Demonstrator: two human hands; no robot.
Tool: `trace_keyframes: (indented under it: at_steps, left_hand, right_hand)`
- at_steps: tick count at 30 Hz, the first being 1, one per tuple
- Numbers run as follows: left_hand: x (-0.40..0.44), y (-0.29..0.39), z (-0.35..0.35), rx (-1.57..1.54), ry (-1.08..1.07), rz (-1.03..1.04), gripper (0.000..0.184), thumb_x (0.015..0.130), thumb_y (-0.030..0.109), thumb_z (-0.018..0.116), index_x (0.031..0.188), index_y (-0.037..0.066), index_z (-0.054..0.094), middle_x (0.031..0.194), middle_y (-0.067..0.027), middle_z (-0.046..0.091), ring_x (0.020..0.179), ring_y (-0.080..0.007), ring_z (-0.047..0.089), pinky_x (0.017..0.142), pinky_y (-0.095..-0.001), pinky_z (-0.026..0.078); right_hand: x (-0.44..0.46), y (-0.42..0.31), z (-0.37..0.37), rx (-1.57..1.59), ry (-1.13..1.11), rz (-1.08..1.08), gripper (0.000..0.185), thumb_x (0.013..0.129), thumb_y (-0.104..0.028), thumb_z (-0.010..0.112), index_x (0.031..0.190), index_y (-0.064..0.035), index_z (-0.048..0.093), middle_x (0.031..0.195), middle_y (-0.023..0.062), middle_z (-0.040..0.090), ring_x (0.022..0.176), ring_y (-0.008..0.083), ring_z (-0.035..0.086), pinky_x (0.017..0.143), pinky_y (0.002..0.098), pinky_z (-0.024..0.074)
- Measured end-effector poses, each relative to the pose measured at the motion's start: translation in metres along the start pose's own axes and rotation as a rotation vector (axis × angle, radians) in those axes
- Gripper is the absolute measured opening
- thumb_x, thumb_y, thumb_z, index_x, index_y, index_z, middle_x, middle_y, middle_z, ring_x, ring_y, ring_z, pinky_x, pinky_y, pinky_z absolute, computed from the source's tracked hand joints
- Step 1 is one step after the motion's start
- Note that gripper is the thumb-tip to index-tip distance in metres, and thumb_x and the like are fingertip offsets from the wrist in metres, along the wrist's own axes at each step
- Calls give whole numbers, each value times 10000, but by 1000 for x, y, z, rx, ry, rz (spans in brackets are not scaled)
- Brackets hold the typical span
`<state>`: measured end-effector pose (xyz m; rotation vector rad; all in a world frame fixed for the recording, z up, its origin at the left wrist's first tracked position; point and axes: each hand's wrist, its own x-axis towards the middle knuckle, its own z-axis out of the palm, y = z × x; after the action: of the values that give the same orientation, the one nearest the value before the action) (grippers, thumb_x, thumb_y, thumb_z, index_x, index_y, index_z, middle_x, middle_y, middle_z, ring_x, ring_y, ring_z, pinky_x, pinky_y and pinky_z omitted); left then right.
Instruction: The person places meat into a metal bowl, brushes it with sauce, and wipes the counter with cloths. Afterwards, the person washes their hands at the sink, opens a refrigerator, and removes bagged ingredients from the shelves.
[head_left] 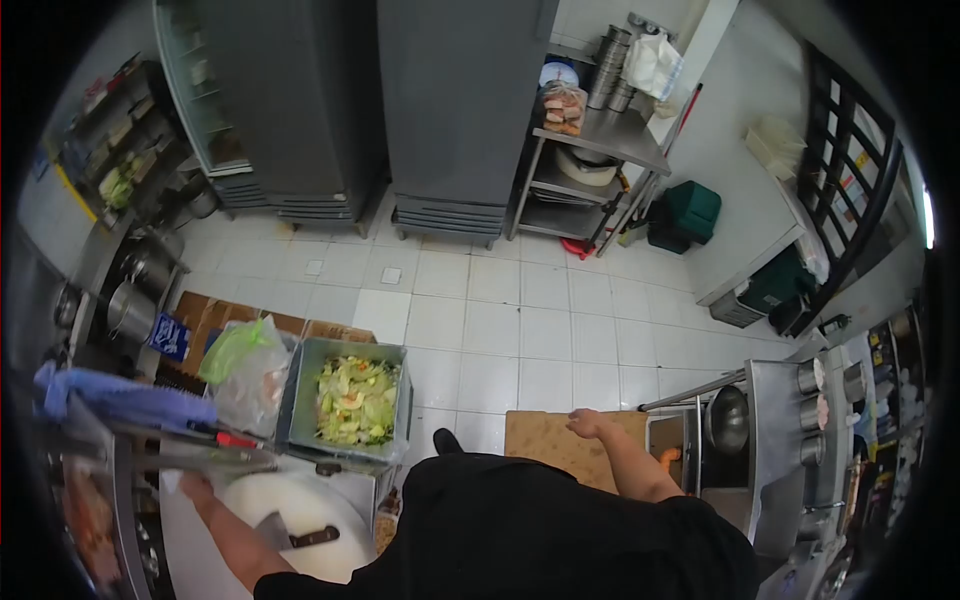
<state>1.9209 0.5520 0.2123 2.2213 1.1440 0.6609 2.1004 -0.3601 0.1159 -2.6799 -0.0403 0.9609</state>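
Observation:
At the left, my left hand is closed on what looks like a white cloth, over the metal counter; its fingers are partly hidden. Beside that forearm lies a round white cutting board. A cleaver with a dark handle rests on the board. My right hand is held out over a wooden board, fingers apart and holding nothing; whether it touches the board I cannot tell.
A grey bin of chopped leafy vegetables stands ahead-left, beside a plastic bag. A blue cloth hangs left. Tall fridges and a metal shelf line the back. At right are a metal bowl and counter.

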Motion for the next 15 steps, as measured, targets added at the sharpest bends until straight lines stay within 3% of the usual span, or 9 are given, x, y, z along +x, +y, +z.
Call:
trace_keyframes:
  at_steps: [2, 3, 5, 6, 8, 11, 14, 15]
  left_hand:
    - [5, 7, -1, -108, -24, -313, 301, 935, 332, 594, 993, 43, 656, 925, -74, 631, 813, -215, 601, 602, -439, 465]
    - [15, -16, 1, -181, 18, -410, 301, 935, 330, 593, 997, 42, 657, 933, -76, 634, 822, -219, 603, 614, -438, 469]
    - [26, -46, -8, -357, 128, -561, 301, 934, 325, 592, 1005, 40, 657, 950, -81, 640, 841, -227, 606, 638, -436, 475]
    - [28, -48, -17, -465, 198, -606, 302, 934, 323, 591, 1009, 39, 658, 959, -83, 643, 850, -230, 608, 650, -435, 478]
    - [29, -42, -44, -674, 352, -649, 302, 933, 319, 590, 1017, 37, 658, 975, -88, 649, 869, -238, 611, 674, -434, 484]
    - [22, -26, -102, -976, 603, -592, 304, 932, 312, 588, 1029, 34, 659, 1001, -94, 658, 897, -249, 617, 710, -431, 494]
    - [-17, -8, -167, -1179, 837, -501, 306, 930, 306, 586, 1040, 31, 660, 1026, -101, 667, 924, -260, 622, 745, -428, 504]
    - [-35, -2, -185, -1221, 902, -470, 306, 930, 304, 585, 1044, 30, 660, 1034, -103, 670, 934, -264, 624, 757, -427, 507]
  right_hand:
    - [45, 62, 22, -823, -358, -312, 356, 924, -280, 571, 1141, -19, 676, 1089, 201, 706, 996, 343, 691, 792, 441, 568]
    - [36, 67, 14, -815, -367, -300, 356, 924, -280, 571, 1141, -19, 676, 1089, 201, 706, 996, 343, 691, 792, 441, 568]
    - [12, 60, -5, -556, -546, -185, 283, 928, -240, 552, 1011, -11, 696, 900, 167, 715, 769, 312, 702, 604, 423, 570]
    - [8, 55, -7, -541, -548, -176, 283, 928, -240, 552, 1011, -11, 696, 900, 167, 715, 769, 312, 702, 604, 423, 570]
    - [7, 41, -4, 130, -450, 517, 277, 942, -231, 548, 996, 4, 684, 833, 149, 692, 656, 291, 669, 544, 404, 559]
    - [41, 20, -17, 161, -516, 546, 371, 928, -329, 574, 1059, 6, 665, 829, 155, 683, 655, 261, 650, 607, 417, 547]
    - [129, 3, -37, 110, -575, 486, 334, 920, -279, 574, 1087, -9, 675, 830, 143, 696, 685, 269, 670, 618, 418, 555]
    - [166, -2, -51, -37, -631, 230, 298, 928, -244, 586, 1109, -25, 676, 834, 136, 686, 691, 243, 675, 588, 393, 567]
